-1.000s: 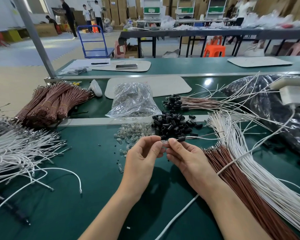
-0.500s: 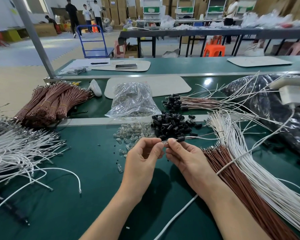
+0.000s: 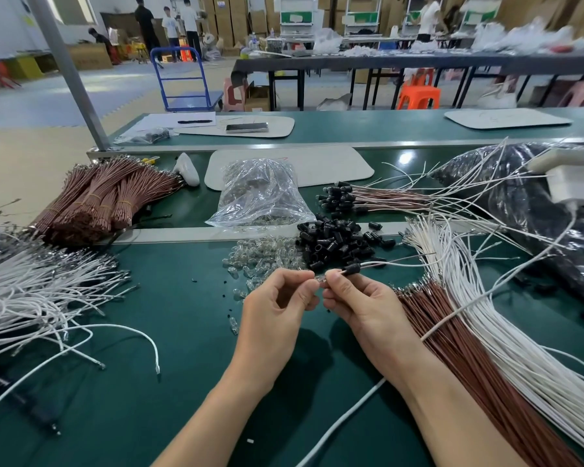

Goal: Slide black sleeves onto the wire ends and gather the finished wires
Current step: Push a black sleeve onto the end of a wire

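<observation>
My left hand (image 3: 277, 311) and my right hand (image 3: 361, 308) meet fingertip to fingertip over the green table. My right hand pinches a thin wire (image 3: 402, 263) just behind a black sleeve (image 3: 352, 268) threaded on it. My left hand pinches a small clear piece (image 3: 318, 278) at the wire's end. Behind my hands lie a heap of loose black sleeves (image 3: 338, 242) and a scatter of clear bulbs (image 3: 260, 257). Finished wires with black sleeves (image 3: 341, 197) lie gathered further back.
Brown wires (image 3: 459, 348) and white wires (image 3: 506, 332) fan out at the right. More white wires (image 3: 38, 298) spread at the left, tied brown bundles (image 3: 98, 200) behind them. A clear plastic bag (image 3: 260, 197) and a dark bag (image 3: 536, 210) sit further back.
The hands stay joined at the wire end. The black sleeve sits a little further right along the wire, away from the tip held by my left hand.
</observation>
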Action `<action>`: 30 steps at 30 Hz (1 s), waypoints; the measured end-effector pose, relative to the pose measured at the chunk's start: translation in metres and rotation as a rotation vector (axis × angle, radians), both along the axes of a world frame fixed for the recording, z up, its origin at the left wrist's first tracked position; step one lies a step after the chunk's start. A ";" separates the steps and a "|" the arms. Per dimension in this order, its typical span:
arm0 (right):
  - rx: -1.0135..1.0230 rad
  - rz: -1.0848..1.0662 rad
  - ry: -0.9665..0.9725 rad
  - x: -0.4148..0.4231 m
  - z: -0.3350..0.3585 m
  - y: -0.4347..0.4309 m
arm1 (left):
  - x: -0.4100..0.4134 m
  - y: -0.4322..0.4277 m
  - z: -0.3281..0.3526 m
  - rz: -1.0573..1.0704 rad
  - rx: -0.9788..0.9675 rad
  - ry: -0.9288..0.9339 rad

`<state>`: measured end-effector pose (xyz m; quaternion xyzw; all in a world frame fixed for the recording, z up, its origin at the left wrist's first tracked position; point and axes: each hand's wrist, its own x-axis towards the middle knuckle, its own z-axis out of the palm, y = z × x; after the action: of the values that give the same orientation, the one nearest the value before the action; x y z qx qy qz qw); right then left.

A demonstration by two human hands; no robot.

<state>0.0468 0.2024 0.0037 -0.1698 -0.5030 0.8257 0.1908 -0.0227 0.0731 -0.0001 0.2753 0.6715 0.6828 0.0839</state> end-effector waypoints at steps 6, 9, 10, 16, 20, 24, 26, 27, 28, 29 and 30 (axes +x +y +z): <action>0.023 0.003 -0.005 0.001 0.001 0.000 | 0.000 0.000 0.001 -0.008 0.013 -0.013; 0.034 0.023 -0.009 0.001 0.001 -0.002 | 0.002 0.001 0.002 -0.021 0.036 -0.027; 0.024 0.025 -0.010 0.001 0.001 -0.002 | 0.003 0.002 0.002 -0.021 0.042 -0.029; -0.050 0.020 -0.005 0.000 0.001 0.001 | 0.001 0.002 -0.001 -0.024 -0.015 0.067; -0.078 0.047 0.011 0.000 0.001 0.002 | -0.004 0.000 -0.005 0.002 -0.124 0.307; -0.064 0.090 0.014 0.001 0.002 0.001 | -0.003 -0.001 -0.004 0.041 -0.228 0.534; -0.055 0.092 0.002 0.000 0.002 0.001 | -0.003 -0.002 -0.002 0.070 -0.243 0.587; -0.052 0.092 -0.004 0.000 0.003 0.001 | -0.003 -0.003 -0.002 0.084 -0.248 0.606; -0.050 0.094 -0.008 0.000 0.003 0.000 | -0.004 -0.003 -0.001 0.095 -0.254 0.623; -0.051 0.098 -0.011 0.000 0.004 0.000 | -0.004 -0.004 0.000 0.099 -0.258 0.635; -0.053 0.104 -0.014 0.000 0.004 0.000 | -0.004 -0.004 0.001 0.099 -0.260 0.640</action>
<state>0.0468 0.2028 0.0079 -0.1541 -0.4906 0.8462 0.1396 -0.0262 0.0691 0.0005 0.4296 0.7577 0.4739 -0.1296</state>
